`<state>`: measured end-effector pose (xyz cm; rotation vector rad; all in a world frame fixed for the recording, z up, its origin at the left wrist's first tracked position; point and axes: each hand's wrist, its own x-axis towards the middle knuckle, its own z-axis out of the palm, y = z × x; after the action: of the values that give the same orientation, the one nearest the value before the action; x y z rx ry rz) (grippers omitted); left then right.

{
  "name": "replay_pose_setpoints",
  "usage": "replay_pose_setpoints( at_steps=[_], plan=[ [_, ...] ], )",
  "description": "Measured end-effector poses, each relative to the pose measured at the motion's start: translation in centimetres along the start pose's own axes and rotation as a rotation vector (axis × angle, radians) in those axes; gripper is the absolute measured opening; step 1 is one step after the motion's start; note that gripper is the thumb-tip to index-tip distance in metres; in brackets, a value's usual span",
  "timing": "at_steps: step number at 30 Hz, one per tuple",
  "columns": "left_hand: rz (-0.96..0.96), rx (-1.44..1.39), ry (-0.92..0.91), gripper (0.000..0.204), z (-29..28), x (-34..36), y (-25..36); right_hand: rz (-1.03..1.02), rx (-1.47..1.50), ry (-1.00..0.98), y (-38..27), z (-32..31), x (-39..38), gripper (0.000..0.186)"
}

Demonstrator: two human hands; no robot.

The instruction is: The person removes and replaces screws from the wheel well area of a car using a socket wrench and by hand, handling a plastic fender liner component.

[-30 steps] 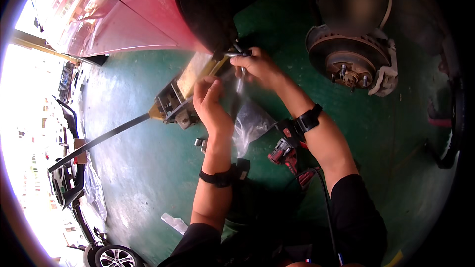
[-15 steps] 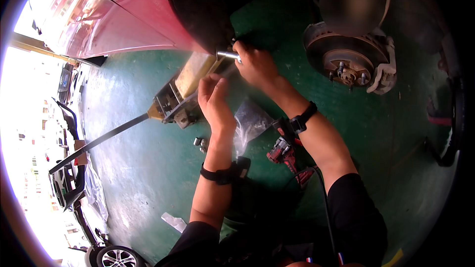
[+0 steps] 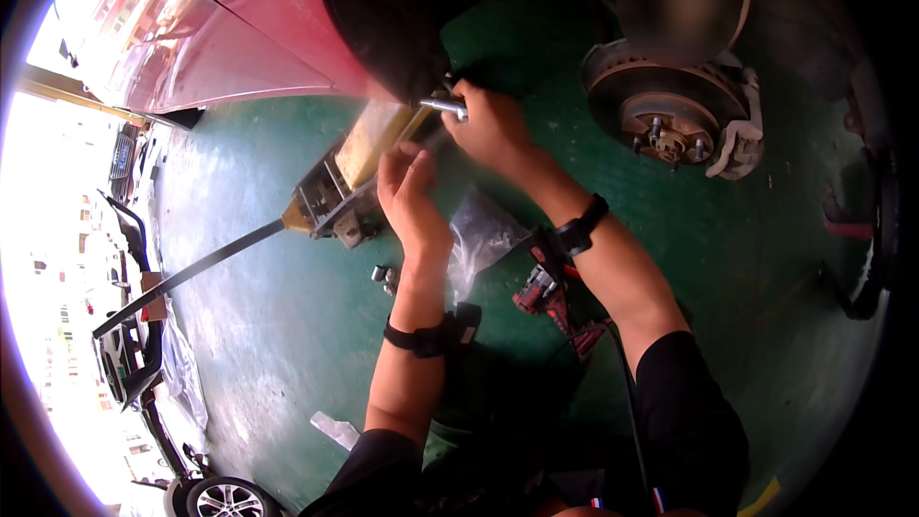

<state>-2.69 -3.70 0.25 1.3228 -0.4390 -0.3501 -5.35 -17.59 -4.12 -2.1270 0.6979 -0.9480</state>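
My right hand [image 3: 483, 129] grips a chrome socket tool [image 3: 443, 106] at the dark lower edge of the wheel-arch liner [image 3: 369, 29] of a red car body [image 3: 239, 29]. My left hand [image 3: 412, 182], lower and to the left, has its fingers curled together; whether it holds anything is unclear. Behind it lies a yellow floor jack [image 3: 373, 139] with a long dark handle [image 3: 211, 263]. A brake disc [image 3: 661, 96] with exposed studs and a caliper [image 3: 742, 134] are right of my right hand.
Below my hands lie a clear plastic bag [image 3: 479, 239], a red-and-black impact driver [image 3: 546, 297] and small metal pieces [image 3: 383, 276] on the green floor [image 3: 258, 354]. Black trim parts [image 3: 129, 354] and a wheel [image 3: 225, 500] are at the left.
My right hand has turned and lowered slightly from a second ago, and the tool in it shows differently. My left hand shifted right, then slightly back left. The view moved a little.
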Motion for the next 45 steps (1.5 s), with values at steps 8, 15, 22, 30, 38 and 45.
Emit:
replay_pose_setpoints(
  at_steps=[8, 15, 22, 30, 38, 45],
  plan=[
    [-0.014, -0.039, -0.014, 0.004, 0.2, -0.3, -0.4, -0.054, -0.154, 0.002, 1.1, 0.8, 0.0, 0.021],
    [0.004, -0.059, -0.008, 0.004, 0.1, -0.4, 0.1, 0.525, 0.584, -0.401, -1.3, -1.5, 0.9, 0.027],
    [-0.025, -0.048, -0.046, 0.007, 0.6, -1.2, 0.5, 0.120, 0.155, -0.135, -0.8, -0.8, 0.4, 0.026],
    [0.156, 0.067, -0.178, 0.012, 3.0, -3.2, 0.7, -0.272, -0.215, 0.133, 1.5, 0.6, 0.3, 0.033],
    [0.650, 0.413, -0.338, 0.026, 5.1, -5.5, 1.4, 0.397, 0.673, -0.248, 1.3, 0.5, 0.9, 0.039],
    [0.671, 0.358, -0.362, 0.032, 6.3, -6.6, 1.9, 0.020, 0.409, 0.041, 1.2, 1.4, -0.1, 0.020]
  ],
)
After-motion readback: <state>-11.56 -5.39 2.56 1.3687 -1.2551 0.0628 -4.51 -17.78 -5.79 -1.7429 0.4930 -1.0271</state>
